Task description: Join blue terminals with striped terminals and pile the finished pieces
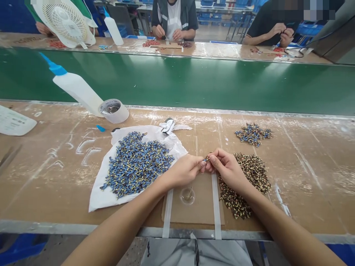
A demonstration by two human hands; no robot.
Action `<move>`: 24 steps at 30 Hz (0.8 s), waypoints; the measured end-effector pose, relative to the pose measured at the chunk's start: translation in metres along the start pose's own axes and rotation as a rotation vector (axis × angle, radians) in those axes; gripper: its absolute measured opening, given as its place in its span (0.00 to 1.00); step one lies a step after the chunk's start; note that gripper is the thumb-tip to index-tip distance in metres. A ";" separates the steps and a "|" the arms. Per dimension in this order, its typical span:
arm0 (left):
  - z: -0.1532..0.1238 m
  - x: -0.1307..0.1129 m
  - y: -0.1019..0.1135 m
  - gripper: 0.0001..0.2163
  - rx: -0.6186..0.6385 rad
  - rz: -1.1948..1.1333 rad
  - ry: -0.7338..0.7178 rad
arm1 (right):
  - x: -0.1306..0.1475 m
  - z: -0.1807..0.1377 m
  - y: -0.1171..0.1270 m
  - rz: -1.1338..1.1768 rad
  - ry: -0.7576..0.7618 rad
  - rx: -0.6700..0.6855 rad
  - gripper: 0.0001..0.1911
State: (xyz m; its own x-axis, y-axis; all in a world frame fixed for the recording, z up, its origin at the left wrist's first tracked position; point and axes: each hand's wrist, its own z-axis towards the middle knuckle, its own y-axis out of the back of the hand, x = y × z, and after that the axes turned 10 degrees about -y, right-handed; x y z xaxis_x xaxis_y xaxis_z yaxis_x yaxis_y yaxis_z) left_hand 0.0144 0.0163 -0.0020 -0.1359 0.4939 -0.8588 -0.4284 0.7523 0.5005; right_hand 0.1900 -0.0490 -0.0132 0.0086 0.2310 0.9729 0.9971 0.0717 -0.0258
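My left hand and my right hand meet fingertip to fingertip over a taped cardboard pad. My left fingers pinch a small blue piece. My right thumb and finger close on a small dark and yellowish piece touching it. To the left, a heap of small blue and yellow pieces lies on a white sheet. Beside my right wrist spreads a pile of small brown and cream pieces. A small clear round dish rests on the pad, below my hands.
A small blue and brown pile lies at the back right. A tape roll and a leaning squeeze bottle stand back left. Beyond runs a green belt; across it, people work near a white fan.
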 end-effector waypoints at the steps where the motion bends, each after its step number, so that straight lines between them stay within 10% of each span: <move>1: 0.000 0.000 0.000 0.15 0.007 0.004 0.004 | 0.000 0.000 0.001 -0.006 -0.005 -0.006 0.15; 24: 0.003 0.005 -0.008 0.15 -0.040 0.003 0.047 | -0.007 0.000 -0.007 -0.204 0.156 -0.060 0.13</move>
State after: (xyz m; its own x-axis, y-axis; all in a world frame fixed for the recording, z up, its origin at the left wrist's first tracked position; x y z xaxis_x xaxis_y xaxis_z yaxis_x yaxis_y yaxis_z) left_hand 0.0195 0.0140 -0.0101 -0.1788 0.4738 -0.8623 -0.4635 0.7325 0.4986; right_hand 0.1831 -0.0510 -0.0196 -0.1860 0.0647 0.9804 0.9821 0.0426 0.1835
